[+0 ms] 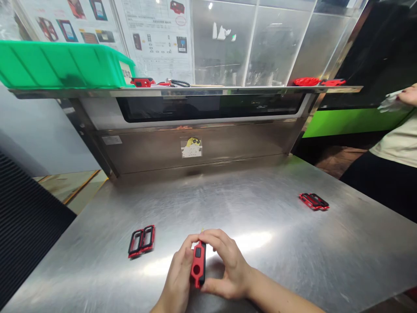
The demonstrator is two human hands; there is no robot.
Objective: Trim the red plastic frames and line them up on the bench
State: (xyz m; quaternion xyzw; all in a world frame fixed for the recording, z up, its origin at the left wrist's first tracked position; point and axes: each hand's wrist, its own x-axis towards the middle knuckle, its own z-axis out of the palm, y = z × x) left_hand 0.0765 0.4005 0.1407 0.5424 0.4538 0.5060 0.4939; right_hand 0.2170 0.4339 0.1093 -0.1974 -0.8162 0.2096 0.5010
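Note:
Between my two hands a red and black plastic case [198,263] is held on edge, its narrow side with a round hole and a dark rectangular slot facing up. My left hand [178,271] is closed on its left side, the thumb along the red face. At the right, my right hand [228,265] grips it by the ends, fingertips at the far end and thumb at the near end. A pair of red and black frames [142,241] lies to the left on the metal table [260,269]. Another pair of similar pieces [314,201] lies farther off at the right.
A shelf edge [208,91] spans the back, carrying a green bin [65,65], a red part [142,82] and red pieces [306,81]. A small bag [192,148] is fixed to the back panel. Another person [397,143] stands at the right.

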